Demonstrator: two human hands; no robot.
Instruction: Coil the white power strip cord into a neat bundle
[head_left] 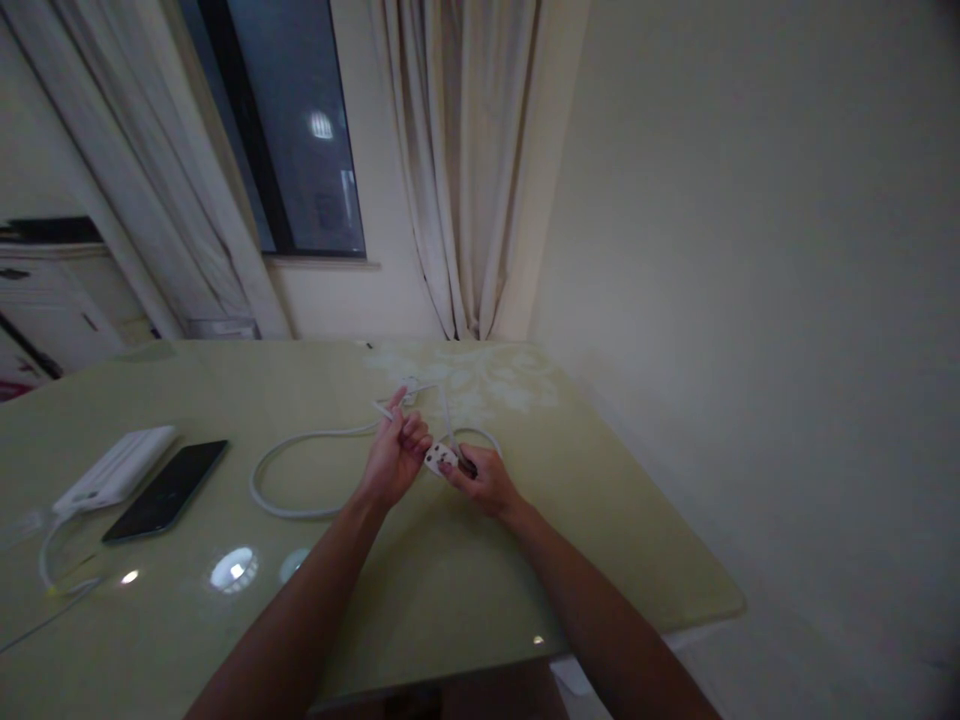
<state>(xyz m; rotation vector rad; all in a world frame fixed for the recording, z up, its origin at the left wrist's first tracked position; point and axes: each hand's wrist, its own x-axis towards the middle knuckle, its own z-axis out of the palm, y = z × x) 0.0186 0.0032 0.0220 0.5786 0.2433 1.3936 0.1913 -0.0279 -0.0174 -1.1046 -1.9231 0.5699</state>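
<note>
Right hand [484, 478] grasps a spotted white piece [441, 457], probably steadying it, while left hand [397, 452], at nine o'clock, grasps cable [289, 512].

Reads as a home, likely a dining or living room. Long pale curtains [465, 120] hang beside a dark-framed window [292, 120]. White cabinet [56, 285] at far left, panelled door, dark drawer pull. Table [615, 540] has a glossy greenish top, white leafy pattern [487, 375] near the far edge. Plain pale wall [750, 250] on the right. Exact room: can't tell.
</note>
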